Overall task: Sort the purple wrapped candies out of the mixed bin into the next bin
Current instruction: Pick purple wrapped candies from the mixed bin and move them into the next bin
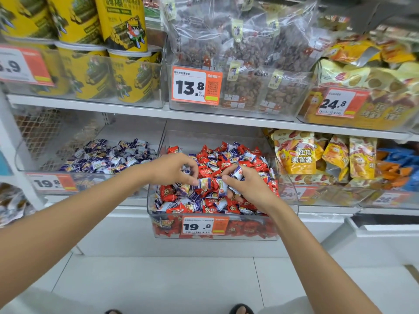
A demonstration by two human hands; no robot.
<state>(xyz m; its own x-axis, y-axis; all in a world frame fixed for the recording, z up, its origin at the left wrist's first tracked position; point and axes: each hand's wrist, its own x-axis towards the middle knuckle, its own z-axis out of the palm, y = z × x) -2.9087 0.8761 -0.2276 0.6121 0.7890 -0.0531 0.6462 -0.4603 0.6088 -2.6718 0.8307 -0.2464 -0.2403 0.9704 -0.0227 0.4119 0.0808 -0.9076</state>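
Right hand (247,186) fingers pinch a purple candy (238,172); left hand (172,168) fingers curl round another. Lift only purple, leave the reds (167,191), then empty both into the left-of-centre bin (19,158).

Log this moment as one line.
stage: picking | left hand: pinches purple candy | right hand: holds purple candies | both over mixed bin | next bin: left, purple candies inside

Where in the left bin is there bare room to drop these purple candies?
The left bin is bare at its back left, between the rear wall and the purple heap, which fills the front and right. The mixed bin is crowded, most where the left hand and right hand grip purple candies.
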